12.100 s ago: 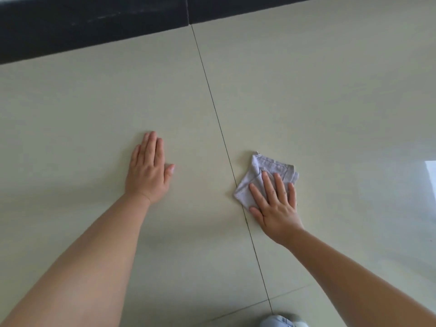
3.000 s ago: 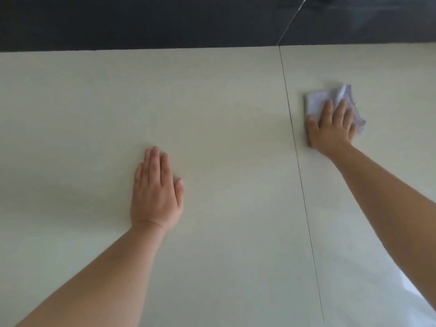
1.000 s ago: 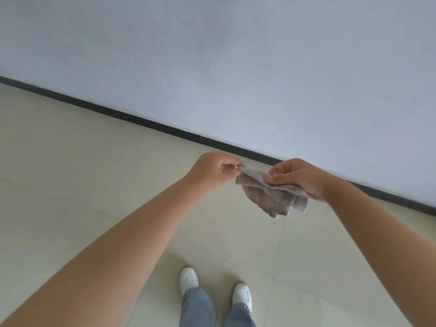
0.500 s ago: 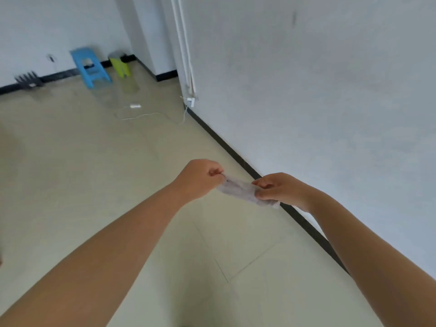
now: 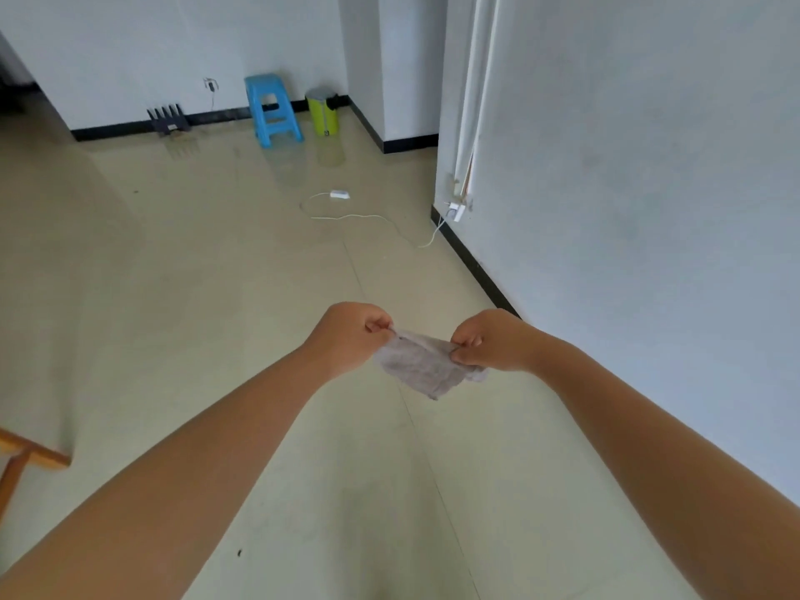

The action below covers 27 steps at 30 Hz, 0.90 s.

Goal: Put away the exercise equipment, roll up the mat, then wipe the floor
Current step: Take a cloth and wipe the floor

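A small grey cloth [image 5: 422, 365] hangs in the air in front of me, well above the pale tiled floor [image 5: 208, 296]. My left hand [image 5: 348, 335] pinches its left corner with curled fingers. My right hand [image 5: 491, 339] pinches the right side of the cloth, which sags between the two hands. No mat or exercise equipment is in view.
A white wall [image 5: 649, 210] with a black skirting runs along the right. A white charger and cable [image 5: 340, 194] lie on the floor ahead. A blue stool [image 5: 272, 109], a green bin [image 5: 322, 111] and a dark rack [image 5: 166, 119] stand at the far wall. A wooden edge [image 5: 30, 452] shows at left.
The view has turned further left along the wall, bringing the stool and bin nearer the middle. Both hands still hold the cloth and have spread it a little wider.
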Each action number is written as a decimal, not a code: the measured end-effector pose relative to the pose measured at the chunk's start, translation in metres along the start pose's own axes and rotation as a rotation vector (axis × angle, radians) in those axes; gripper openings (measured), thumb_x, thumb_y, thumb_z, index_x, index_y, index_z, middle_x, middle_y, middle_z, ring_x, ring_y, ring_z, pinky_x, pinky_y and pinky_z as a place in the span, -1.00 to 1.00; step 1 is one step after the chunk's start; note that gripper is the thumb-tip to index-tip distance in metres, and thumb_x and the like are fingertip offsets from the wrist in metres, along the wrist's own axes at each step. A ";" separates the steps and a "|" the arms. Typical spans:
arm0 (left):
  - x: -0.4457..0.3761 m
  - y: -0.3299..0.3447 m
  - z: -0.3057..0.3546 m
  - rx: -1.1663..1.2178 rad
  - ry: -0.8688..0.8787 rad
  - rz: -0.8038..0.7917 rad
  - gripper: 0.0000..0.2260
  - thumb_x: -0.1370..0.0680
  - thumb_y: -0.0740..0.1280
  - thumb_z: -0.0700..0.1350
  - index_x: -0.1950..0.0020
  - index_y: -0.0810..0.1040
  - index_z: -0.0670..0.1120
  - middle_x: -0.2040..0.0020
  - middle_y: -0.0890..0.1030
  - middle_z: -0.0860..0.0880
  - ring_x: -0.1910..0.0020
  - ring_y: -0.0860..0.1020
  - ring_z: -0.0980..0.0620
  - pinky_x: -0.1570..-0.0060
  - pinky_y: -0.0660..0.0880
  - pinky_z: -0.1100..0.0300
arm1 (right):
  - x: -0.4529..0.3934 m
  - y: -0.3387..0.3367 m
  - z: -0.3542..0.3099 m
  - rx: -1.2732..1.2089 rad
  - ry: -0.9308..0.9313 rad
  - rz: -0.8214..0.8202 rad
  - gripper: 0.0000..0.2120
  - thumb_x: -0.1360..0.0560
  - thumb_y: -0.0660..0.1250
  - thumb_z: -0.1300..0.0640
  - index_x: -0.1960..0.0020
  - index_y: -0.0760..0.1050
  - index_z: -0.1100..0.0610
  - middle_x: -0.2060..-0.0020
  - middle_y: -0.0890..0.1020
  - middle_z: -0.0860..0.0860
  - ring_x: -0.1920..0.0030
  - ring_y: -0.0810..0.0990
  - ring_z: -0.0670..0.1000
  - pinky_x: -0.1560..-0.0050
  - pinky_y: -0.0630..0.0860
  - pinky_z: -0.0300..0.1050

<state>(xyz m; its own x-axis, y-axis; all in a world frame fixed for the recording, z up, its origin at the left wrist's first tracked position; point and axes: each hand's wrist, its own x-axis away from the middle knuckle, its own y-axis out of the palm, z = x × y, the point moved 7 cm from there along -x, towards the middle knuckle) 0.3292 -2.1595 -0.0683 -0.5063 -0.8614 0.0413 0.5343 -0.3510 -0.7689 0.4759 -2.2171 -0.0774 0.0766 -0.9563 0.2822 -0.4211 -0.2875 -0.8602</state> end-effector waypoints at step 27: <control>-0.622 -0.295 -0.209 -0.014 -0.134 0.111 -0.80 -0.56 0.30 -0.15 -0.05 0.64 -0.21 0.19 0.56 0.00 0.26 0.48 0.17 0.37 0.31 0.56 | -0.715 -0.298 -0.060 0.294 -0.263 -0.098 -0.84 -0.50 0.24 0.20 0.19 0.53 0.25 0.38 0.46 0.00 0.38 0.35 -0.22 0.31 0.25 -0.39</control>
<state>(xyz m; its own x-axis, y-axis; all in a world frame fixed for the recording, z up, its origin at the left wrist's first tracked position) 0.3448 -1.4430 -0.0007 -0.3493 -0.9362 0.0396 0.5719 -0.2465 -0.7824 0.4924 -1.4441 0.0025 0.3482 -0.8934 0.2837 -0.1266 -0.3447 -0.9301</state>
